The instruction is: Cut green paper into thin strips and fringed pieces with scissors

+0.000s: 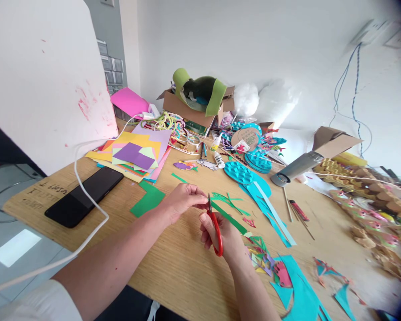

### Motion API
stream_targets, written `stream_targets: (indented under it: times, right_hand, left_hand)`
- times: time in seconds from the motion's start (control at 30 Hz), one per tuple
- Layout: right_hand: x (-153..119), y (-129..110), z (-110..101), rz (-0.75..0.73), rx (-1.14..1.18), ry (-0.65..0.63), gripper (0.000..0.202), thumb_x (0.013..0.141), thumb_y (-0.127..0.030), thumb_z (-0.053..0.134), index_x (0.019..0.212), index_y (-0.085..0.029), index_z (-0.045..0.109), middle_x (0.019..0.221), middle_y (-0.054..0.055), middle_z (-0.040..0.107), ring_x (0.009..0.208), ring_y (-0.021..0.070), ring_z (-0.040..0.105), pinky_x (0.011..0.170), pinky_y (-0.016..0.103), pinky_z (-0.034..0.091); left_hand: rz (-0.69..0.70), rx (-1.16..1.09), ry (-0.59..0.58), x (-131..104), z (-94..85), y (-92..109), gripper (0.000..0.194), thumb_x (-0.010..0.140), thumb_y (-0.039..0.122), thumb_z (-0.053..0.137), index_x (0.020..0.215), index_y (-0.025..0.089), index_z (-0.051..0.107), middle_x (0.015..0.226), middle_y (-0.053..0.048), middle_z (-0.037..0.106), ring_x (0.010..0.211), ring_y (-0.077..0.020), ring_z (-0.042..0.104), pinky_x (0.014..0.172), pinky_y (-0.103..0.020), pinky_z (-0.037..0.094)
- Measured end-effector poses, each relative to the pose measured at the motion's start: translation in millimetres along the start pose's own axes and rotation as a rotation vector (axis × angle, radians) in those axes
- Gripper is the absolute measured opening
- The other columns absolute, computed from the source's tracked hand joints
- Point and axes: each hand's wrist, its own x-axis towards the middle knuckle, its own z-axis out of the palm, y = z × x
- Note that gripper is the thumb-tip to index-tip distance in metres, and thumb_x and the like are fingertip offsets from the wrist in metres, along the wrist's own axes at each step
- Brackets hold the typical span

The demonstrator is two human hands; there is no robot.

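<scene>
My right hand (225, 236) is closed around the red handle of a pair of scissors (218, 236), with the blades pointing away from me. Close to the blade tips, my left hand (187, 198) pinches thumb against fingers at the end of a narrow green paper strip (230, 218). That strip runs behind the scissors and past my right hand; its pinched end is mostly hidden. Left of my left hand lies an angular piece of green paper (149, 199). Thin green paper cuttings (230, 201) lie just beyond the scissors.
A black phone (83, 196) and stacked coloured paper (137, 156) lie left, with a white cable (96, 207) crossing the phone. Blue paper pieces (297, 285) and mixed scraps (262, 256) lie right. Farther back are a glue bottle (218, 159), a metal flask (297, 167) and a cardboard box (187, 109).
</scene>
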Motion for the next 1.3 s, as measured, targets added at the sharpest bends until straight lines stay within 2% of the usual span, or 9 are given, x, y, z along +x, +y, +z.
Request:
stream_targets:
  times: [0.43,0.7,0.8,0.9,0.97,1.13,1.3]
  right_hand:
    - [0,-3,0,0.008,-0.042,0.041,0.049,0.074,-0.063,0.059,0.058,-0.018,0.051,0.042,0.0,0.054,0.033,0.0114,0.051,0.034,0.019,0.036]
    - [-1,-12,-2,-0.004,-0.243,0.168,0.051,0.072,-0.067,0.059,0.056,-0.019,0.05,0.043,0.003,0.056,0.035,0.0146,0.054,0.035,0.02,0.037]
    - [-1,-11,-6,-0.026,-0.272,0.212,0.05,0.073,-0.065,0.06,0.055,-0.02,0.048,0.045,0.004,0.06,0.036,0.0156,0.057,0.035,0.021,0.038]
    - [0,-10,-9,-0.043,-0.302,0.248,0.05,0.074,-0.064,0.061,0.055,-0.02,0.048,0.046,0.005,0.061,0.037,0.0164,0.058,0.037,0.021,0.039]
    - [-1,-12,-11,-0.05,-0.314,0.273,0.05,0.075,-0.065,0.059,0.054,-0.02,0.049,0.045,0.006,0.061,0.036,0.0164,0.058,0.037,0.022,0.039]
    - [-2,-16,-12,-0.047,-0.282,0.336,0.053,0.075,-0.068,0.057,0.054,-0.021,0.045,0.045,0.006,0.061,0.036,0.0173,0.059,0.036,0.023,0.04]
    - [-1,-15,-14,-0.055,-0.215,0.389,0.051,0.072,-0.067,0.061,0.056,-0.019,0.049,0.046,0.005,0.061,0.037,0.0168,0.059,0.035,0.022,0.04]
  left_hand:
    - [0.018,-0.06,-0.009,0,-0.6,-3,0.013,0.059,0.02,0.073,0.064,0.011,0.065,0.063,-0.002,0.067,0.063,-0.0127,0.062,0.072,-0.028,0.049]
    - [-0.046,-0.042,-0.017,1,-1.5,0,0.012,0.06,0.022,0.069,0.064,0.013,0.062,0.067,-0.004,0.069,0.067,-0.0155,0.065,0.075,-0.031,0.05]
    - [-0.064,0.215,0.037,5,-7.4,-6,0.01,0.063,0.024,0.065,0.064,0.014,0.063,0.073,-0.006,0.071,0.068,-0.0157,0.064,0.071,-0.029,0.048]
    - [0.016,0.677,0.13,10,-15.8,-18,0.007,0.064,0.024,0.064,0.061,0.017,0.064,0.067,-0.004,0.069,0.066,-0.017,0.062,0.067,-0.028,0.045]
    - [0.065,0.866,0.165,11,-20.3,-26,0.007,0.064,0.023,0.065,0.058,0.019,0.066,0.066,-0.004,0.068,0.07,-0.0183,0.061,0.07,-0.028,0.044]
    - [0.248,1.004,0.138,12,-24.5,-30,0.013,0.064,0.016,0.065,0.053,0.023,0.067,0.066,-0.005,0.068,0.078,-0.0216,0.061,0.079,-0.03,0.041]
    - [0.258,1.098,0.149,11,-25.0,-19,0.016,0.065,0.01,0.061,0.058,0.021,0.07,0.068,-0.007,0.068,0.074,-0.022,0.059,0.081,-0.034,0.041]
